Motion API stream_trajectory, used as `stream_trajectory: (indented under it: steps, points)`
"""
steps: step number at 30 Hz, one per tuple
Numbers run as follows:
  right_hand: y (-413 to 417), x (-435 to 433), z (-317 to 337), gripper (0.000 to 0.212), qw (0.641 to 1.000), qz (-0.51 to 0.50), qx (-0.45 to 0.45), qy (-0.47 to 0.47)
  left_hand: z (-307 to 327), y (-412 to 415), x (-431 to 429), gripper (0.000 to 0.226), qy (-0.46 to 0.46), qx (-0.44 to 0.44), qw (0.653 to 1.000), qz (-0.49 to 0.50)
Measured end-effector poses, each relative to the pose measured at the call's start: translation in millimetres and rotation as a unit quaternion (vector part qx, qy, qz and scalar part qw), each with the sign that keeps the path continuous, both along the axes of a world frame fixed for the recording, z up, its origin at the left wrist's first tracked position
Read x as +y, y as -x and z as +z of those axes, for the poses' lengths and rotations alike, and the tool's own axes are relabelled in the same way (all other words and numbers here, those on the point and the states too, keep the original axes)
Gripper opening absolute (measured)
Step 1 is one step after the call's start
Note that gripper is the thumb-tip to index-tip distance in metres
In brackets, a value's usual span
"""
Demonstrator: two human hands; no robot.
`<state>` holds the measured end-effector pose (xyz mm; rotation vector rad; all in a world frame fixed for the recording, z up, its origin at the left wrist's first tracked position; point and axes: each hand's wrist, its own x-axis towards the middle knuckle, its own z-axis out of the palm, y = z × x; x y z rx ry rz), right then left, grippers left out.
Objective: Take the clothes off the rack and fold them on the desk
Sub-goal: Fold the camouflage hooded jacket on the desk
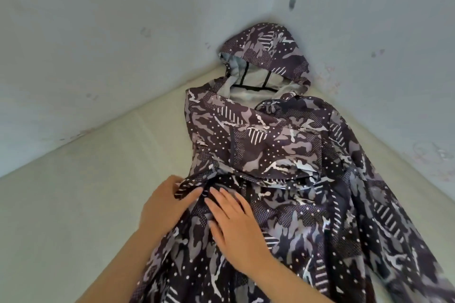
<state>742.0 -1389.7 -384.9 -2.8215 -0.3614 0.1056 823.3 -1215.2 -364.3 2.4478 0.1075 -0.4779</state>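
Note:
A dark camouflage hooded jacket (283, 155) lies spread on the pale desk (86, 192), its hood propped in the corner where two walls meet. One sleeve is folded across the chest. My left hand (165, 204) sits at the jacket's left edge, its fingertips tucked under a fold of the fabric. My right hand (236, 229) lies flat on the jacket's front with straight fingers, pressing the cloth down. The jacket's lower part runs out of view at the bottom.
Two pale blue walls (98, 44) close the desk in at the back and on the right. Bare desk surface stretches to the left of the jacket. The rack is not in view.

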Motion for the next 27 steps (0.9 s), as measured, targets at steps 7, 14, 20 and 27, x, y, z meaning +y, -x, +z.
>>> stream_trajectory:
  steps: [7,14,20,27]
  points:
    - [11,27,-25,0.051,0.996,-0.023,0.056,0.059,-3,17,34,0.039,-0.060,-0.102,0.992,-0.041]
    - [20,24,-11,0.053,0.992,-0.023,0.082,0.095,35,64,53,0.055,0.035,0.053,0.997,-0.032]
    - [101,49,-3,0.051,0.988,-0.118,0.064,0.074,13,139,97,0.056,-0.081,-0.006,0.995,-0.056]
    - [127,60,5,0.053,0.997,-0.031,0.033,0.064,26,132,113,0.016,-0.087,-0.064,0.994,-0.006]
